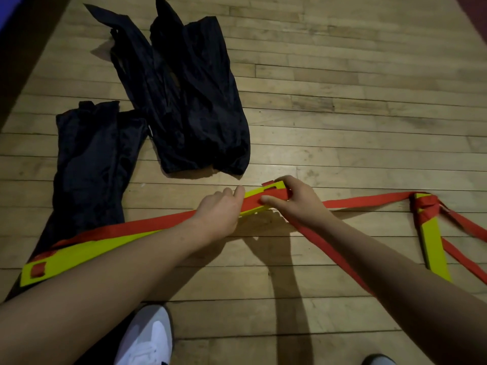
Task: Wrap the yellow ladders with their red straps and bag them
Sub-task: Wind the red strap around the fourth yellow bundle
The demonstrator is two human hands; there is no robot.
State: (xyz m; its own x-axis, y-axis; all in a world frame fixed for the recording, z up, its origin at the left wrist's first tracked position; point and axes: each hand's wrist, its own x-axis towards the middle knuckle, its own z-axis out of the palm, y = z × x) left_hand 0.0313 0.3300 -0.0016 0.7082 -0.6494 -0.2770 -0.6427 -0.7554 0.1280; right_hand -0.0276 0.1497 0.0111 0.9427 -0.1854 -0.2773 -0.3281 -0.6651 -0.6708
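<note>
The right hand's fingers (274, 200) curl over the far end of a yellow rung (263, 198), thumb pressed on the red strap (369, 201) wound across it, so this hand (297, 198) grips rung and strap together. The left hand (220, 209) closes on the same rung just beside it, knuckles up and forefinger laid along the yellow edge; its fingertips are hidden beneath the hand. The rung is tilted, its far end raised off the wooden floor (369, 114).

From the hands the strap runs both ways: left along the floor to a second yellow rung (79, 254) lying flat near the floor's left edge, and right to a third yellow rung (433, 246) with a red knot wound at its top, close to the right edge. More strap trails off the frame there, cut from view. Another length passes under the right forearm.

Open planks stretch beyond the hands to the far right corner.

Two black bags (189, 96) lie slack on the floor beyond the hands, toward the far left, one partly under the second rung. Their mouths are dark and crumpled; what is inside cannot be made out.

A white shoe (147, 335) shows at the near edge, and a second shoe tip is cut off at the bottom right.
</note>
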